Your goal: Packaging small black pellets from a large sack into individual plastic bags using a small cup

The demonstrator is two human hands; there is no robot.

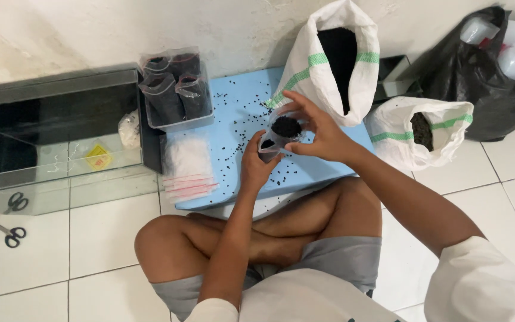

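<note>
We see a big white woven sack (329,56) with a green stripe leaning on the wall, open on black grain, and a smaller one (415,131) like it to its right, beside a black plastic bag (478,77). On the pale blue board (239,113), dotted with spilled grains, stands a clear tub (177,89) of filled pouches, a stack of empty red-striped zip bags (187,170) in front. Above the board our left hand (257,167) clasps the small clear pouch (276,138) from below, its long axis tilted, mouth pointing up and right, heaped with black grain. Our right hand (320,131) pinches the pouch's rim from above.
</note>
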